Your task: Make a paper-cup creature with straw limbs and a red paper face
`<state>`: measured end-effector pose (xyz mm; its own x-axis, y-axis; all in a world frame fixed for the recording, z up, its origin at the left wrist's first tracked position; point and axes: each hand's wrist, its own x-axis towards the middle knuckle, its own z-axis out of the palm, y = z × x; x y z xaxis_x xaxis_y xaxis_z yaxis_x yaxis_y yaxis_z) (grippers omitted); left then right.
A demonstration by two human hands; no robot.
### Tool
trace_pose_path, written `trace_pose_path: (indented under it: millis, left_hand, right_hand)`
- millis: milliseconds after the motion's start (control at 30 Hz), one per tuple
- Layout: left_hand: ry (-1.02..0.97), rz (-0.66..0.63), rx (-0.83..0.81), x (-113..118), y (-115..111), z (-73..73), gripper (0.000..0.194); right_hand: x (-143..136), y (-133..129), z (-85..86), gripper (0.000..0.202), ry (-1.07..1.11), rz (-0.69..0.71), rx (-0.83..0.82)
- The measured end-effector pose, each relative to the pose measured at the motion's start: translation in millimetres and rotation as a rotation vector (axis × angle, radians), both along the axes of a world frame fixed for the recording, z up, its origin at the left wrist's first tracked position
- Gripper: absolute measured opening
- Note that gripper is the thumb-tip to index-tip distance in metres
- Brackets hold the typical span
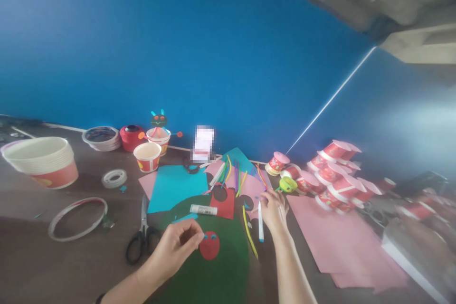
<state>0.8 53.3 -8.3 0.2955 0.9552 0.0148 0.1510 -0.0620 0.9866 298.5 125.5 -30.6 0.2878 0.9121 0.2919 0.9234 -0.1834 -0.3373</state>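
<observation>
My left hand (180,242) is closed in a pinch at the left edge of a red paper circle (209,247) with two small blue pieces on it. Whatever may be between the fingertips is too small to make out. The circle rests on dark green paper (228,266). Farther right, my right hand (274,209) has curled fingers close to the top of a white marker (261,228) and the ends of some coloured pipe cleaners (261,178); what they grip is hidden. A glue stick (204,210) lies across the red paper scrap (228,204), between my hands.
Black-handled scissors (143,228) lie left of the green paper, near a tape roll (114,178). Paper cups (147,157) stand at the back left. A pile of red cups (335,175) and pink sheets (331,232) occupy the right. A blue wall (199,57) rises behind.
</observation>
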Motion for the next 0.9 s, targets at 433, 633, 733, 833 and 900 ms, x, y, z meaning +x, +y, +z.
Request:
trace_pose_path:
  millis: [433,633,733,833,900]
  left_hand:
    - [-0.165,0.193,-0.075,-3.7,2.8,-10.6,0.038]
    - [-0.157,0.196,-0.047,-3.8,2.5,-6.5,0.039]
    - [-0.151,0.202,-0.044,-4.9,3.1,-7.2,0.038]
    - [-0.158,0.198,-0.044,-4.8,3.5,-7.7,0.038]
    - [-0.163,0.191,-0.044,-4.4,3.7,-8.4,0.038]
  right_hand:
    - [40.9,2.1,4.5,0.037,0.166,-0.221,0.255]
    - [9.9,6.0,1.0,0.024,0.075,-0.079,0.124]
    - [31.8,2.1,7.6,0.031,0.072,-0.141,0.094]
    - [68.5,-6.9,13.0,0.031,0.092,-0.223,0.015]
    - [84.5,-11.9,11.3,0.025,0.104,-0.245,-0.061]
